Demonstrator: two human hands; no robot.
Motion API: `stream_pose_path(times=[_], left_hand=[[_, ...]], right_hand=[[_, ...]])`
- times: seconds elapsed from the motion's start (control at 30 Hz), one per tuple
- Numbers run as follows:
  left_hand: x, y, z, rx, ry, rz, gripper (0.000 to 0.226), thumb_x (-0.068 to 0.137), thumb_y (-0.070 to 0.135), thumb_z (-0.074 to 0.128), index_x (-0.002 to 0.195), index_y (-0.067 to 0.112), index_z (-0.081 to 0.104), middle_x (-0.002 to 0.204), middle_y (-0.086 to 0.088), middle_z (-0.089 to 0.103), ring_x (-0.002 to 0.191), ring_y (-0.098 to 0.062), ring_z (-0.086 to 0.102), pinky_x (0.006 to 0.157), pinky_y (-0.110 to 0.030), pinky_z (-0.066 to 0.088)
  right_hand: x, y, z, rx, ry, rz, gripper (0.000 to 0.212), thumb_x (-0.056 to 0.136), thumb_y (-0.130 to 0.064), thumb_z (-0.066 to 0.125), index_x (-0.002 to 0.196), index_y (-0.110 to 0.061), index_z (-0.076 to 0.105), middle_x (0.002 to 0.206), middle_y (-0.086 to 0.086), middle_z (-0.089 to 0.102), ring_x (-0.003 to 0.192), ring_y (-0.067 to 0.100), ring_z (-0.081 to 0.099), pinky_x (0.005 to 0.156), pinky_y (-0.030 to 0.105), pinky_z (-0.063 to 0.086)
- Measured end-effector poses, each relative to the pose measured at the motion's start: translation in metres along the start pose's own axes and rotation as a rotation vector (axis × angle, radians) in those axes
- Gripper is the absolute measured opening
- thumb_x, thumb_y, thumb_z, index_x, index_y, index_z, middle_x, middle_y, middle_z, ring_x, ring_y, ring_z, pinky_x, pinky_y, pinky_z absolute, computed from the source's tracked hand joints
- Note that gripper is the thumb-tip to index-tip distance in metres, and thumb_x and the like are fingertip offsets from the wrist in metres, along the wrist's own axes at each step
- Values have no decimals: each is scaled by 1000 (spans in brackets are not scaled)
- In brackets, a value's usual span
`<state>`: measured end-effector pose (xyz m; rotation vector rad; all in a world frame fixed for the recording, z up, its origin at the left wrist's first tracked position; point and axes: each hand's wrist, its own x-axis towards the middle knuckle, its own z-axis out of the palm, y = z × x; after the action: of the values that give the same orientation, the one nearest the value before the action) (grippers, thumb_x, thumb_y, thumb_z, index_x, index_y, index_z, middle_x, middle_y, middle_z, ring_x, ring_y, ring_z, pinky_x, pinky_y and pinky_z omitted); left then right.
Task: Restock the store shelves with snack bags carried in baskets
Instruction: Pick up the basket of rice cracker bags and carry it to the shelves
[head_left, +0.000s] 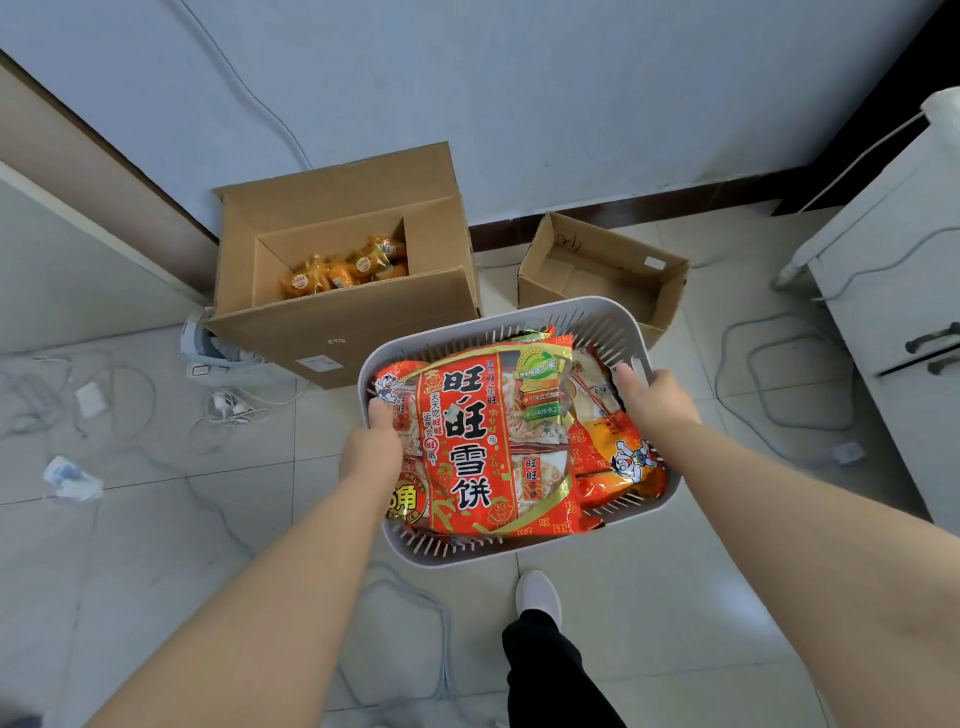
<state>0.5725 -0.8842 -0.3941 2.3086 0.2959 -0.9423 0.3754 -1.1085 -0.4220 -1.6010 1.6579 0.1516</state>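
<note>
Well to the left of the left grip, loose cables (244, 410) and a crumpled wrapper (70, 478) are seen on the tiled floor. Beyond that grip, a large cardboard box (337, 332) stands open, with orange snack packs (345, 270) lying at its bottom. The left hand (371, 447) is clasped on the left rim of the white basket (571, 312). Its thumb is laid over the rim and touches the top bag's edge, and its fingers are hidden outside the wall. The basket is held between the two grips, above the floor. A red snack bag (483, 441) lies on top, just beside the left thumb. An orange bag (618, 452) is tucked under it, close to the near side of the right grip. The right hand (657, 400) is clasped on the right rim, thumb inside. Beyond the right grip a small cardboard box (602, 265) stands open, and farther right a white cabinet (883, 291) is seen.
</note>
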Motion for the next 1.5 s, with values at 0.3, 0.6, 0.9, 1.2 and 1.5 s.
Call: stream_pose_path(times=[0.3,0.6,0.9,1.2,1.5], left_hand=[[-27,-9,-50,-226,-9,-99,70,94,72,21,101,17,64,90,-13,74,83,-30,72,84,-48,58],[-56,-67,-147,-438,31,-132,72,94,70,23,111,13,64,96,-14,74,89,-32,71,87,-50,57],[-97,-196,-277,-644,172,-162,73,93,69,29,122,11,61,109,-16,70,101,-36,66,96,-53,51],[-148,-363,-390,-809,475,-329,58,96,63,30,110,11,53,99,-14,64,97,-35,62,94,-46,50],[-230,-481,-422,-1015,719,-594,60,100,54,31,128,6,53,115,-21,65,104,-40,64,96,-50,52]], right_hand=[[-53,-23,-5,-133,38,-62,77,92,-69,32,135,-6,46,126,19,57,114,37,57,96,49,49],[-142,-62,28,-189,35,-222,52,100,-48,26,126,-7,45,122,19,58,109,37,58,93,52,50],[-281,-107,109,-395,-75,-463,49,102,-38,31,126,-1,54,121,23,57,112,38,55,88,38,43],[-431,-123,235,-499,-314,-674,45,101,-36,34,121,0,53,110,20,60,90,33,54,76,33,41],[-544,-126,324,-711,-558,-982,47,102,-36,35,121,3,53,106,20,60,87,30,54,74,32,42]])
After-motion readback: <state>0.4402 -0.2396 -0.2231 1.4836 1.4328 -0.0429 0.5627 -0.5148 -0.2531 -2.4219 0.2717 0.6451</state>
